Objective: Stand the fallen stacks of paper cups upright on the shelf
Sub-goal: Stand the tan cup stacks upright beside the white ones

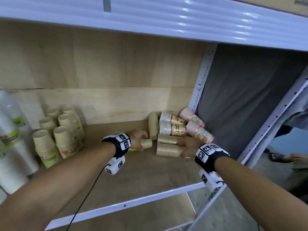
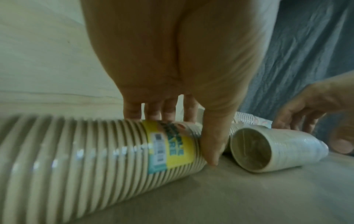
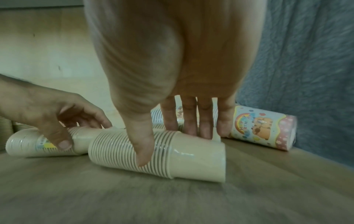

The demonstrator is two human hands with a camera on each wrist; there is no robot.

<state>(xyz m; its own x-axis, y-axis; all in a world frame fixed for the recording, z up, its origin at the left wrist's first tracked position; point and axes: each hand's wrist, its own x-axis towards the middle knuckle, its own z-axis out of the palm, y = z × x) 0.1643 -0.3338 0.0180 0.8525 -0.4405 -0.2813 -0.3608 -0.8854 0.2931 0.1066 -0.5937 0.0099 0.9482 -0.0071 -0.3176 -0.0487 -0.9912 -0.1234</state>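
Note:
On the wooden shelf (image 1: pixel 133 174) several wrapped cup stacks lie on their sides at the back right. My left hand (image 1: pixel 139 140) grips a lying beige stack with a yellow label (image 2: pixel 107 151), with the thumb (image 2: pixel 210 145) in front and the fingers (image 2: pixel 153 112) behind. My right hand (image 1: pixel 188 145) grips a shorter plain beige stack (image 3: pixel 191 159), which also lies flat, with the thumb (image 3: pixel 143 151) across its rims and the fingers (image 3: pixel 189 125) behind it. Beyond it lie another beige stack (image 1: pixel 168 139), two brown-printed stacks (image 1: pixel 171 125), a tan stack (image 1: pixel 153 125) and two pink birthday stacks (image 1: pixel 200 132).
Several beige stacks (image 1: pixel 55 135) stand upright at the left. Tall white wrapped stacks (image 1: pixel 11 144) stand at the far left. A white perforated post (image 1: pixel 201 80) and grey cloth (image 1: pixel 241 97) bound the right side. The white shelf lip (image 1: pixel 125 205) runs along the front.

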